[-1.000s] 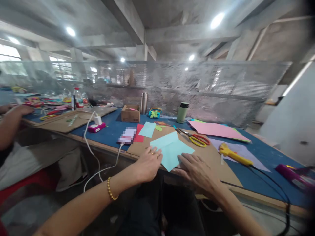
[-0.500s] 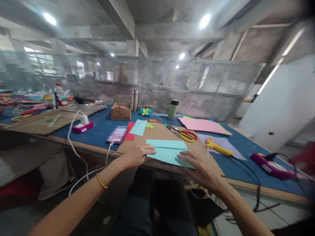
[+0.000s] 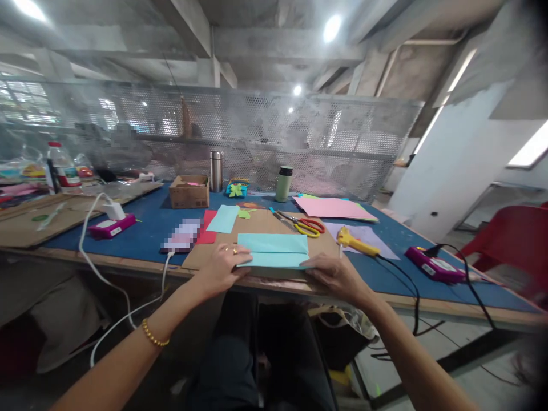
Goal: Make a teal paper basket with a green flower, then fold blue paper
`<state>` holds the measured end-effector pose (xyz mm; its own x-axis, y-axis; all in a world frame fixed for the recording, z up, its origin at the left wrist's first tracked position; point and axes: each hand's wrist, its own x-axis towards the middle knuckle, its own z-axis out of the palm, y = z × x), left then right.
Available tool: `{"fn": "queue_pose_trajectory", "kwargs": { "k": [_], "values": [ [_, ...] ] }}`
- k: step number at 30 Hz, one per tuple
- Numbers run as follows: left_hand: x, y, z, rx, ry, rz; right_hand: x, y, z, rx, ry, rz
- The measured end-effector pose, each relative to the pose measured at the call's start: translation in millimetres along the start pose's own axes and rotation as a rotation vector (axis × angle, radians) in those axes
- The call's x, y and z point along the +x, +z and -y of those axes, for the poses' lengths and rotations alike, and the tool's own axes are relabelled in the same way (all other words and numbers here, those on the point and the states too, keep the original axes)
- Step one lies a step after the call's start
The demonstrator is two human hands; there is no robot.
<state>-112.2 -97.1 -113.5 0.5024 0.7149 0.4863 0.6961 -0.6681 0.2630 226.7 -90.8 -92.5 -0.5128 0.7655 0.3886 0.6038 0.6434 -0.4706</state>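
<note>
A light blue sheet of paper (image 3: 274, 244), with a crease running across it, lies near the table's front edge. Its near left corner is pinched by my left hand (image 3: 223, 266), which wears a ring. At the near right corner, my right hand (image 3: 336, 275) has its thumb and fingers closed on the paper. The near edge of the sheet looks turned up between my hands. Under the paper is a brown cardboard sheet (image 3: 201, 260). Just beyond it lie red-handled scissors (image 3: 314, 224) and a yellow-handled tool (image 3: 306, 230).
To the right are a yellow glue gun (image 3: 359, 245) on lilac paper (image 3: 387, 250) and a purple power strip (image 3: 432, 267). On the left, a phone (image 3: 182, 237) trails a white cable. Behind stand a small carton (image 3: 189, 194), a steel flask (image 3: 216, 172) and a green bottle (image 3: 283, 185).
My right hand has gone from lying spread on the paper to gripping its near right corner. The paper's near part looks shorter, folded up. The whole view has shifted toward the right.
</note>
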Motion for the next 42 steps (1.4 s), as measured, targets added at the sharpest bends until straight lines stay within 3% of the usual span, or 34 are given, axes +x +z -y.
{"fn": "queue_pose_trajectory", "kwargs": {
  "k": [3,6,10,13,16,22,25,30,42],
  "values": [
    [5.2,-1.2,0.5,-0.05,-0.091,0.074,4.1,-3.4,-2.7,0.039,0.132,0.008],
    [8.7,-1.8,-0.9,-0.081,-0.212,0.044,12.0,-2.8,-10.1,0.002,0.226,-0.033],
    [18.3,4.1,-1.9,-0.113,-0.458,-0.043,28.9,1.9,-14.8,-0.041,0.256,-0.104],
    [29.2,9.8,-5.4,-0.038,-0.585,-0.12,39.6,5.9,-9.9,-0.068,0.261,-0.087],
    [37.4,11.9,-12.2,0.071,-0.653,-0.075,43.8,11.8,-4.6,-0.166,0.298,-0.109],
    [41.5,12.9,-22.2,0.157,-0.681,-0.04,37.5,28.5,-6.6,-0.331,0.464,-0.214],
    [42.1,15.6,-23.9,0.156,-0.681,-0.046,32.9,33.1,-10.7,-0.314,0.465,-0.266],
    [43.1,21.8,-21.8,0.173,-0.639,-0.048,30.7,31.1,-11.0,-0.339,0.432,-0.251],
    [44.4,24.5,-16.8,0.174,-0.632,-0.004,30.5,29.5,-5.0,-0.343,0.521,-0.226]
  ]
}}
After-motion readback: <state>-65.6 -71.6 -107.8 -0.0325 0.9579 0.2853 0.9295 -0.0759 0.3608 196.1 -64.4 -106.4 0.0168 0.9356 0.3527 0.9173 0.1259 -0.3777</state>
